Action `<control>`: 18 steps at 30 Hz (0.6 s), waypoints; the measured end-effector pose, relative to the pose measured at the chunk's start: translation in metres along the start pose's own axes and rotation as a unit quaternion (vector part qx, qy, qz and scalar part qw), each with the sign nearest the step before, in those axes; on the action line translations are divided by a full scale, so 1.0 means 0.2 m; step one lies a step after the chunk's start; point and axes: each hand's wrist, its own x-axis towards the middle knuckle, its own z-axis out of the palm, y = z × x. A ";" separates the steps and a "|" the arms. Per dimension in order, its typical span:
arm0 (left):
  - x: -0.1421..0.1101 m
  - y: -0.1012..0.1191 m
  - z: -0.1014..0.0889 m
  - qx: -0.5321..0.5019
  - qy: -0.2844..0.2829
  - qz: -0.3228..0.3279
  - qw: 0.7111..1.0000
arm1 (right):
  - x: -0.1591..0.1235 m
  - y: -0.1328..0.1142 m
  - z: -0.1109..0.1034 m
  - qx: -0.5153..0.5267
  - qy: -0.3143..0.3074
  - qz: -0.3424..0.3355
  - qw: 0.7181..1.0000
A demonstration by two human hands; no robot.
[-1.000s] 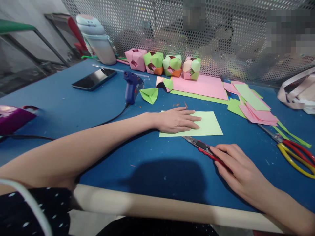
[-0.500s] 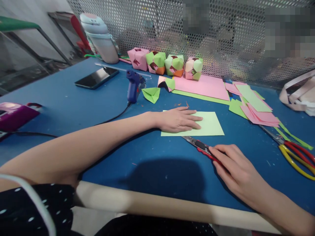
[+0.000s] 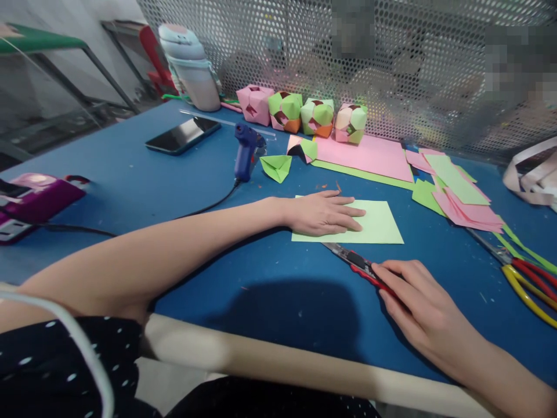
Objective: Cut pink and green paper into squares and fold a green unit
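Note:
Fingers spread, my left hand (image 3: 326, 213) lies flat on a pale green sheet of paper (image 3: 383, 223), covering its left part. My right hand (image 3: 424, 302) is closed around a red and black utility knife (image 3: 359, 264). The knife's blade points up and left, its tip close to the paper's near edge; whether it touches the paper I cannot tell. Beyond my left hand lies a folded green paper piece (image 3: 277, 168), beside a blue glue gun (image 3: 246, 152).
Several folded paper cubes (image 3: 285, 110) line the back beside a bottle (image 3: 191, 72). Pink sheets (image 3: 365, 155) and cut strips (image 3: 467, 212) lie beyond the paper. Scissors (image 3: 531, 284) rest at right. A phone (image 3: 183, 136) and a purple power strip (image 3: 43, 200) are at left.
The whole view has shifted slightly, so things appear a little farther right. The left hand stays flat on the paper and the right hand keeps hold of the knife.

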 end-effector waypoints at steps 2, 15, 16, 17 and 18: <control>0.00 0.00 0.00 -0.008 0.003 -0.002 1.000 | 0.00 -0.01 0.00 -0.003 0.006 -0.005 1.000; 0.00 0.00 0.00 0.001 0.003 -0.002 1.000 | 0.04 -0.03 0.02 -0.011 -0.005 -0.014 1.000; 0.00 0.00 0.00 0.005 0.002 0.001 1.000 | 0.04 -0.03 0.02 -0.009 -0.004 -0.014 1.000; 0.00 0.00 0.00 0.007 0.001 0.003 1.000 | 0.04 -0.04 0.02 -0.007 -0.003 -0.014 1.000; 0.00 0.00 0.00 0.007 0.000 0.004 1.000 | 0.05 -0.04 0.02 -0.006 0.000 -0.015 1.000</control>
